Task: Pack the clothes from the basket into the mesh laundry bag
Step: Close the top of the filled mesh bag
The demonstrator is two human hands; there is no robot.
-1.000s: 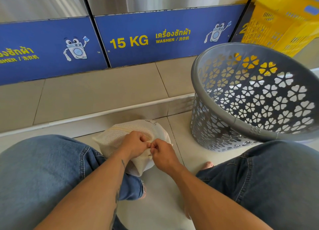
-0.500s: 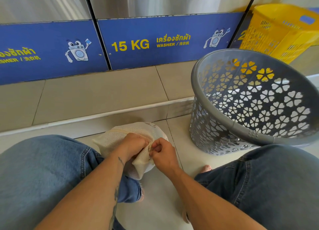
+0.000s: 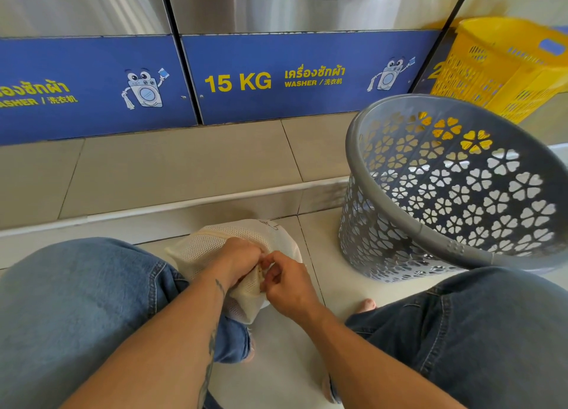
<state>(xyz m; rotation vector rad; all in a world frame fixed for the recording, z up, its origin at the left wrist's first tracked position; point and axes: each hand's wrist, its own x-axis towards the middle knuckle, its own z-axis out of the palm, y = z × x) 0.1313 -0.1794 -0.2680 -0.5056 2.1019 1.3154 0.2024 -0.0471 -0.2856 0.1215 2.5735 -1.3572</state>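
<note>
A cream mesh laundry bag [image 3: 215,245] lies bulging on the tiled floor between my knees. My left hand [image 3: 239,259] grips the bag's near edge. My right hand [image 3: 287,281] pinches the same edge right beside it, fingertips touching the mesh; whether it holds a zipper pull I cannot tell. The grey round basket [image 3: 415,227] with flower-shaped holes stands tilted toward me at the right. No clothes show inside it. What is inside the bag is hidden.
Washing machines with blue "15 KG" panels [image 3: 307,73] line the back on a raised tiled step [image 3: 184,162]. A yellow plastic basket [image 3: 504,67] sits at the far right behind the grey one. My jean-clad knees [image 3: 76,301] flank the bag.
Both hands have stayed on the bag's edge, with the fingers shifting slightly on the mesh. The view has tilted down a little, so everything sits lower in frame.
</note>
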